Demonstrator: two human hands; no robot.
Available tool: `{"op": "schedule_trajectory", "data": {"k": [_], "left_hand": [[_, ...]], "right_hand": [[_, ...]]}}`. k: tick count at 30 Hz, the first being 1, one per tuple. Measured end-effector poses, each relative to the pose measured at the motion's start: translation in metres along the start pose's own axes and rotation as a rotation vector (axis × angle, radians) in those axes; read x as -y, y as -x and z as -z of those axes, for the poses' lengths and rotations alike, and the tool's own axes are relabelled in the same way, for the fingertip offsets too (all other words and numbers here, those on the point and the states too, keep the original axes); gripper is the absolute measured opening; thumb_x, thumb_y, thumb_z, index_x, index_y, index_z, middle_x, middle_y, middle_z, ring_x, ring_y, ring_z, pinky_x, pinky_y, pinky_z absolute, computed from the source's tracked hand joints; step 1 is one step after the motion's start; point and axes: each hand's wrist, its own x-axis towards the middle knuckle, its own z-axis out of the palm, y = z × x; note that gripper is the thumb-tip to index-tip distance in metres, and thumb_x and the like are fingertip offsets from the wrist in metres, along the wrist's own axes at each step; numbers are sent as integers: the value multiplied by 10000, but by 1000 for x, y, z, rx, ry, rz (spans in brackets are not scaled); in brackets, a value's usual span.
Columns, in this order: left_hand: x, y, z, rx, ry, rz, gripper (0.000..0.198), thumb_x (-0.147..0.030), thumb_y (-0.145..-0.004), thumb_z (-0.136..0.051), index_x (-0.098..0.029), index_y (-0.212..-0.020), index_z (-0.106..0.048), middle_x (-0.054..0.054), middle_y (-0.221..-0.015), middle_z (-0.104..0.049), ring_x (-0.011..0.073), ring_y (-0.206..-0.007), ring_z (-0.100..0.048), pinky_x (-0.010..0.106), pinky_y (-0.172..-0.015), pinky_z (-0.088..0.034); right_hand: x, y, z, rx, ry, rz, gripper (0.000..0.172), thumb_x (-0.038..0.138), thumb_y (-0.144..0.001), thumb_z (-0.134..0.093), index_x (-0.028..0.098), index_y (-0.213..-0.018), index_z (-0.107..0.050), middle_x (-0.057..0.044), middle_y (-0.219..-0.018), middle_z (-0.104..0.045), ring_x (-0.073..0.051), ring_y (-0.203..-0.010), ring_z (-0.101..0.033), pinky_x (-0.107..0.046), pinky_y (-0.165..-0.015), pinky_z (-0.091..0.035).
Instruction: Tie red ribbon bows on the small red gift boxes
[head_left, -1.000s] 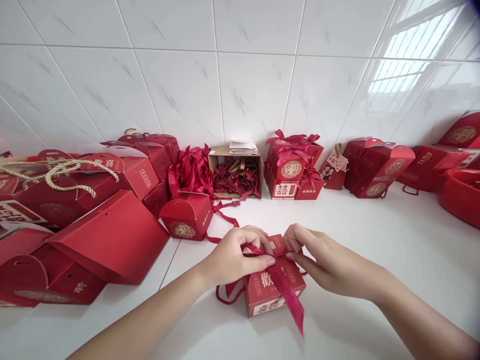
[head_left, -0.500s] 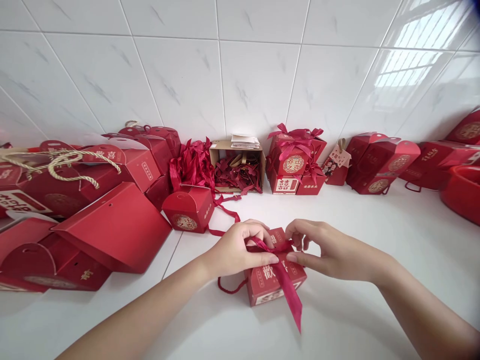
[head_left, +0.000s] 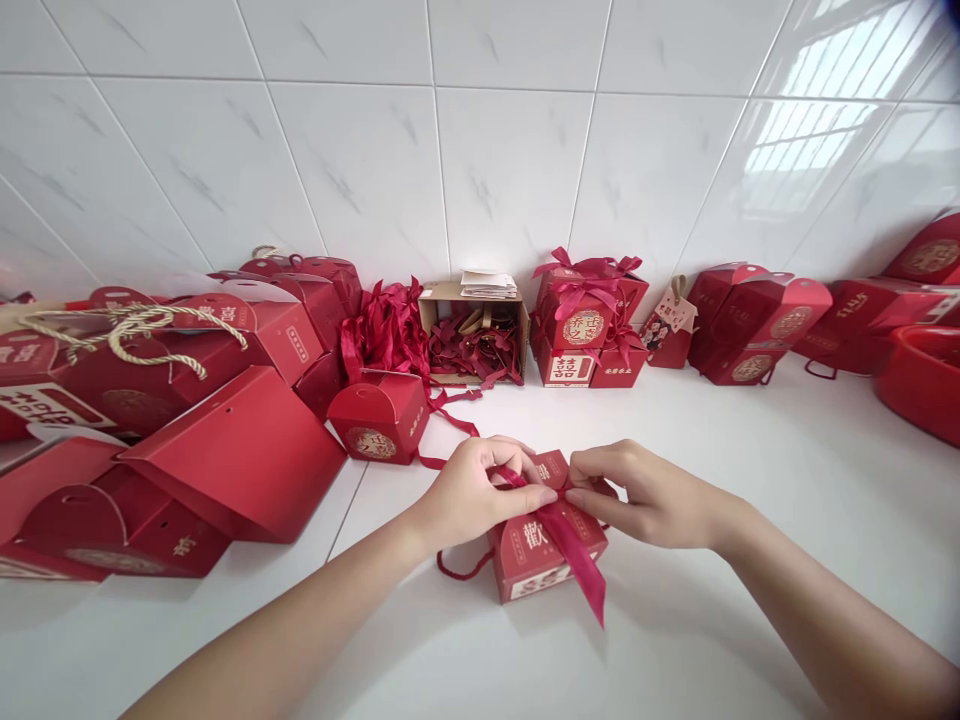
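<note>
On the counter (head_left: 712, 620), between the two hands, lies the gift box (head_left: 529, 555), its lettered face up and a ribbon (head_left: 577, 560) crossed over it, one tail hanging past the near edge. The left hand (head_left: 480, 490) has its thumb pressed on the crossing with fingers curled about a loop; the right hand (head_left: 637, 495) pinches the ribbon beside that thumb. Likely faults: satin is slippery, so lifting the thumb too soon could let the crossing slacken; an uneven pull could leave one side short; heavy pressure could dent the card, and a sideways tug could skid the gift box along the smooth top. The cord (head_left: 465, 577) looped at its left side might be caught by the left hand.

Surroundings, relative to the gift box. Behind and left: a small box (head_left: 379, 420) and a strand (head_left: 459, 424) running close behind the left hand, the likeliest obstruction; farther back, a ribbon heap (head_left: 386, 335). Directly behind: a carton (head_left: 439, 291) of red scraps, papers (head_left: 487, 283) on top. Behind and right: stacked boxes (head_left: 585, 325) with bows. Far right: a basin (head_left: 911, 385). Left: a tilted box (head_left: 232, 460), which limits room beyond the left forearm.
</note>
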Motion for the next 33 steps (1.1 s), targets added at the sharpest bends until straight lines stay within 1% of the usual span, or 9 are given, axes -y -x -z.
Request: {"op": "schedule_trajectory", "data": {"k": [4, 8, 11, 13, 17, 21, 25, 29, 33], "left_hand": [[0, -1, 0, 26, 12, -40, 293, -272, -699, -730, -170, -541, -506, 66, -808, -688, 252, -994, -608, 293, -735, -449], [0, -2, 2, 80, 38, -3, 252, -279, -683, -745, -169, -588, -540, 71, -819, -694, 270, -1038, -599, 305, -748, -465], [-1, -3, 5, 111, 72, 56, 218, -286, -656, -769, -163, -702, -595, 83, -952, -698, 270, -1046, -600, 312, -757, -474], [-3, -3, 7, 124, 88, 70, 215, -281, -664, -762, -156, -740, -604, 91, -1014, -692, 264, -1034, -609, 330, -803, -470], [-4, -2, 9, 115, 86, 62, 150, -262, -722, -708, -151, -724, -607, 95, -991, -701, 254, -1004, -625, 357, -855, -455], [-2, -1, 8, 104, 62, 30, 142, -252, -716, -718, -164, -703, -607, 79, -976, -704, 259, -1052, -602, 347, -854, -457], [-1, -1, 7, 99, 69, 6, 137, -241, -719, -718, -171, -689, -604, 61, -965, -698, 239, -1031, -608, 323, -822, -468], [-1, -1, 7, 95, 69, 5, 171, -240, -719, -719, -172, -645, -580, 56, -927, -701, 234, -1020, -609, 321, -817, -468], [-1, 0, 7, 99, 47, 16, 120, -249, -730, -708, -170, -707, -621, 64, -949, -697, 231, -1007, -613, 325, -823, -467]], "right_hand": [[0, 3, 13, 68, 41, 26, 244, 173, -911, -443, 201, -677, -380, 47, -616, -439, -87, -537, -323, -224, -511, -276], [0, 6, 20, 123, 67, 20, 246, 194, -920, -441, 199, -677, -399, 41, -629, -450, -91, -549, -329, -232, -521, -278], [-4, 7, 18, 52, 39, -41, 253, 253, -913, -487, 200, -679, -406, 44, -623, -454, -92, -551, -340, -229, -514, -295], [-5, 6, 16, -29, -24, -71, 220, 276, -892, -538, 198, -709, -444, 36, -659, -492, -95, -580, -393, -226, -540, -342], [-3, 4, 11, -111, -241, -101, 130, 264, -877, -577, 201, -811, -484, 16, -777, -549, -99, -654, -495, -222, -597, -429], [2, 5, 10, -112, -304, -93, 111, 215, -861, -605, 214, -928, -516, 5, -857, -582, -106, -734, -542, -226, -666, -469], [3, 7, 13, -66, -353, -93, 140, 282, -882, -593, 211, -993, -543, -14, -893, -618, -111, -732, -562, -236, -663, -489], [2, 7, 14, -35, -291, -99, 129, 290, -913, -540, 210, -1007, -577, -16, -863, -653, -112, -697, -574, -237, -638, -485], [2, 7, 13, -40, -133, -86, 110, 254, -914, -517, 211, -950, -612, 18, -733, -652, -97, -611, -550, -219, -591, -455]]}}
